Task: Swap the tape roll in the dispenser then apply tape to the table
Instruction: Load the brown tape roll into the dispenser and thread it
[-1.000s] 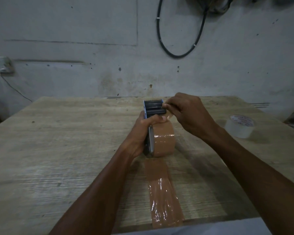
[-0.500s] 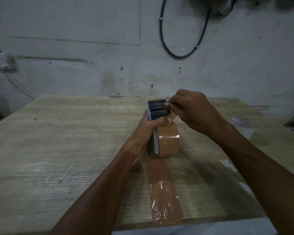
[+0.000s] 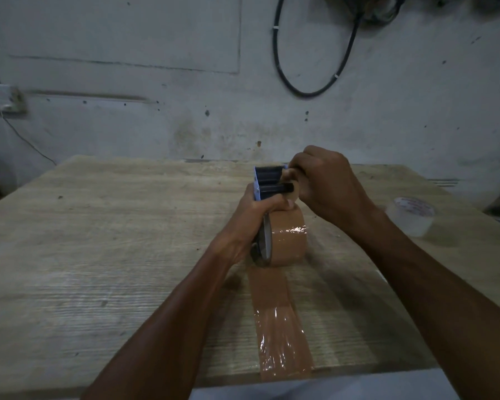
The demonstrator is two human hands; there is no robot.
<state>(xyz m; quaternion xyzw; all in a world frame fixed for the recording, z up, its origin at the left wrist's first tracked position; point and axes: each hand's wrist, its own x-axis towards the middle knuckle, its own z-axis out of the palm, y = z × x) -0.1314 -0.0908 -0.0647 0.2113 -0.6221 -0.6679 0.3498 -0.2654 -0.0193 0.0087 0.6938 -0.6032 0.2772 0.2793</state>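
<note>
My left hand (image 3: 250,219) grips the tape dispenser (image 3: 267,183) around its body, holding it upright on the wooden table (image 3: 113,241). A brown tape roll (image 3: 289,241) sits in the dispenser just below my left hand. My right hand (image 3: 326,186) pinches the brown tape end beside the dispenser's black head, at its right side. A strip of brown tape (image 3: 277,324) lies stuck on the table, running from under the roll toward the near edge.
A clear tape roll (image 3: 413,216) with a red-printed core lies on the table at the right. A wall stands behind the table with a black cable loop (image 3: 309,82) hanging on it and a socket box (image 3: 5,98) at the left.
My right hand has shifted a little up and back along the dispenser head, still pinching the tape end. The left hand and dispenser have stayed in place; the camera has tilted slightly.
</note>
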